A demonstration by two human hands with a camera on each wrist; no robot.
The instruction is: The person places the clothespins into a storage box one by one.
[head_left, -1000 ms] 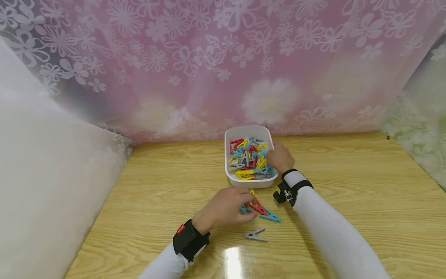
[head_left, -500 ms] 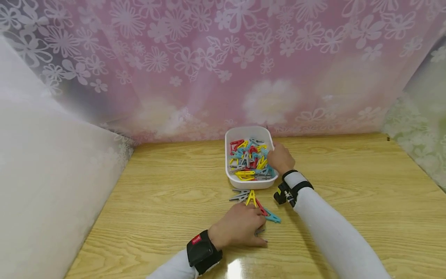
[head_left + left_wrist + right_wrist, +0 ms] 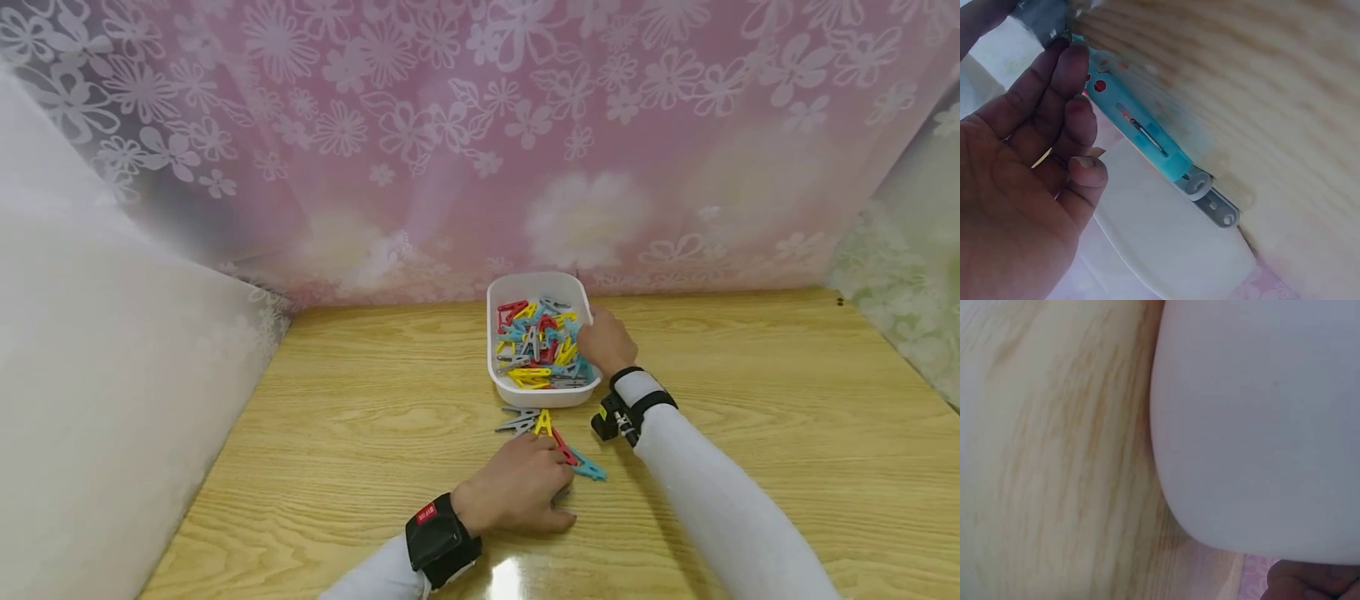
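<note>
My left hand (image 3: 517,487) is low over the table and pinches a grey clothespin (image 3: 1044,22) between thumb and fingertips; in the head view the hand mostly hides it. Just beyond the knuckles lie a yellow clothespin (image 3: 543,422), a red clothespin (image 3: 564,447), a blue clothespin (image 3: 588,469) and grey clothespins (image 3: 519,418). A white plastic box (image 3: 543,398) holds many red, yellow, blue and grey clothespins (image 3: 532,342). My right hand (image 3: 607,342) grips the box's right rim; in the right wrist view its fingers (image 3: 1310,581) show at the bottom corner.
The wood-grain table (image 3: 360,400) spreads out on both sides of the box. Behind the box hangs a pink flowered curtain (image 3: 420,167). A white sheet (image 3: 112,350) bounds the left side, and a green flowered sheet (image 3: 907,267) the right.
My left hand has moved right and toward me, from the red clothespin to the grey clothespin, which it now pinches. The right hand has kept its place on the box.
</note>
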